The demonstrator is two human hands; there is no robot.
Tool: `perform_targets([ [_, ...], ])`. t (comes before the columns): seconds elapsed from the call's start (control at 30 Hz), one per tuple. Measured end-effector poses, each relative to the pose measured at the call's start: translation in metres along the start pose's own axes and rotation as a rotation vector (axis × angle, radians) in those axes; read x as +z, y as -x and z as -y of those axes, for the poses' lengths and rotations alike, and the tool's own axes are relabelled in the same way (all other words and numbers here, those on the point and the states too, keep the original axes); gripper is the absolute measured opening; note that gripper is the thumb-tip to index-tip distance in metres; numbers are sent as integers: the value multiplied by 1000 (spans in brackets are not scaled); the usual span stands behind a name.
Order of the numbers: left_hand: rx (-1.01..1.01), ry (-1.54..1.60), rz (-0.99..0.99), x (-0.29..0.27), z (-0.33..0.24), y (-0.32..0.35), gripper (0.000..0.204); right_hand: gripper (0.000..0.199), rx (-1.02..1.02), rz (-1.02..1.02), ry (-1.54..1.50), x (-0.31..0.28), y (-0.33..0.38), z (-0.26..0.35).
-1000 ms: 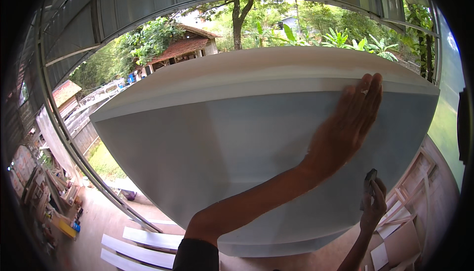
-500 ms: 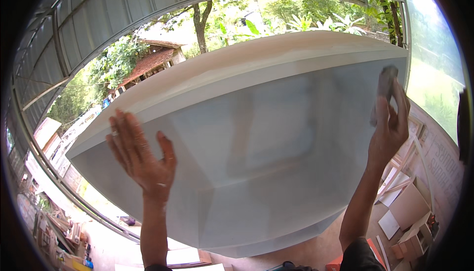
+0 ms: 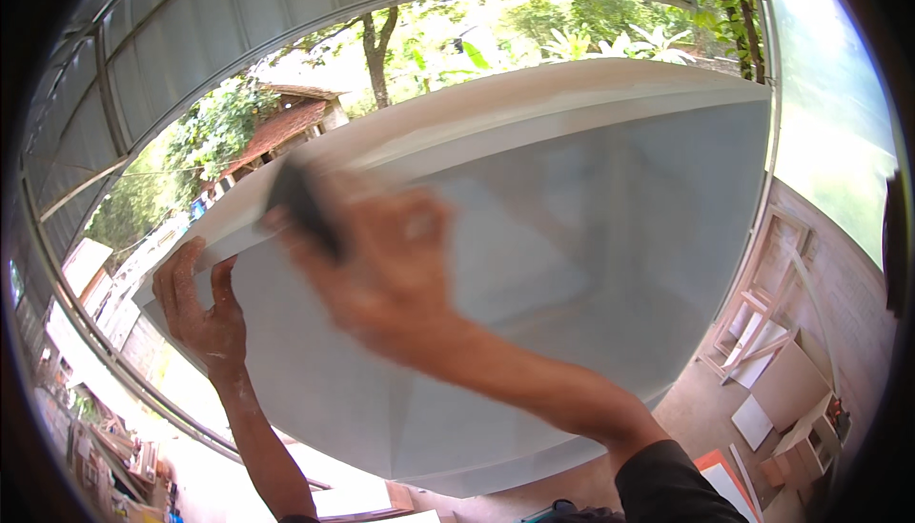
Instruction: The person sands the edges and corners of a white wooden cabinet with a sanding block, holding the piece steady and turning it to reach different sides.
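A large, smooth, grey-white box-shaped piece point(image 3: 534, 352) fills the middle, with a pale top point(image 3: 534, 94) and a lighter edge band. My right hand point(image 3: 391, 266), smeared by motion, reaches across to the left over its upper left part. In its fingers is a dark grey block point(image 3: 310, 209), the size of a sanding block; blur hides its surface, and I cannot tell whether it touches the piece. My left hand point(image 3: 205, 318) rests at the piece's left end, fingers bent over the upper edge, thumb apart from them. Nothing loose shows in that hand, and pale dust marks its skin.
Pale wooden frames and boards point(image 3: 777, 371) lean and lie on the floor to the right. Wood scraps point(image 3: 119, 447) are piled at the lower left. A metal frame post point(image 3: 770, 142) stands right behind the piece. Trees and a tile-roofed building point(image 3: 286, 132) are outside.
My right hand has swung with the dark block from the far right end to the upper left. My left hand has gone from flat and raised to the left edge, lower and further left.
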State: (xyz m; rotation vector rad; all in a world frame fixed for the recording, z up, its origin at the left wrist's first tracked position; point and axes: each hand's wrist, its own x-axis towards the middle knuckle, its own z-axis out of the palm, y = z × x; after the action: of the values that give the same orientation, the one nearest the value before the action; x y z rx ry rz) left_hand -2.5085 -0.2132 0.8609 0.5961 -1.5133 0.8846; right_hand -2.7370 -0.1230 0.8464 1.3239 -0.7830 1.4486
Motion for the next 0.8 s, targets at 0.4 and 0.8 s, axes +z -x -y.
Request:
perform_targets([
  [0.4,-84,53,3,9,11,5,37,31,269,-196,457,-189,-7,-236],
  [0.8,-193,70,101,10,10,5,40,32,-27,386,356,-191,-40,-183],
])
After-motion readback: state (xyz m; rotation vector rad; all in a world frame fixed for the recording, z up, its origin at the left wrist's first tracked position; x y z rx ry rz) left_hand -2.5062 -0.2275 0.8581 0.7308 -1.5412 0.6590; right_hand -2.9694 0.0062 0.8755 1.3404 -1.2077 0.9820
